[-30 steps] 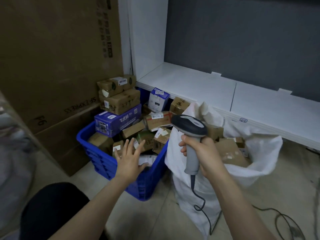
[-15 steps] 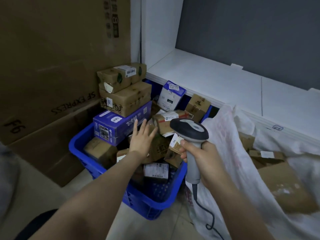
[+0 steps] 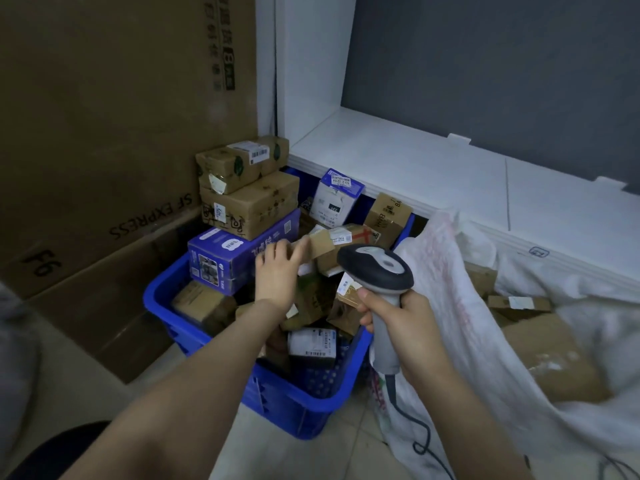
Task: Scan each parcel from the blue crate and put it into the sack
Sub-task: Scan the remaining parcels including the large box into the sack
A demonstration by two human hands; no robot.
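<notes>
A blue crate (image 3: 304,414) on the floor is heaped with several cardboard parcels. My left hand (image 3: 277,271) reaches over the heap, fingers fairly straight, its thumb touching the left end of a small brown parcel (image 3: 337,241) with a white label. To the right, my right hand (image 3: 401,323) grips the handle of a grey and black barcode scanner (image 3: 377,268), whose head points at the heap. Right of the crate a white sack (image 3: 450,306) lies open, with brown parcels (image 3: 554,358) inside.
Tall cardboard boxes (image 3: 104,133) stand left of and behind the crate. A purple box (image 3: 239,254) carries two stacked brown boxes (image 3: 249,209) at the crate's left. A white ledge (image 3: 415,168) runs along the grey wall. The scanner cable (image 3: 420,441) trails down the sack.
My left hand has reached further into the crate and now touches the labelled brown parcel. The view has moved closer to the crate. The scanner stays in my right hand.
</notes>
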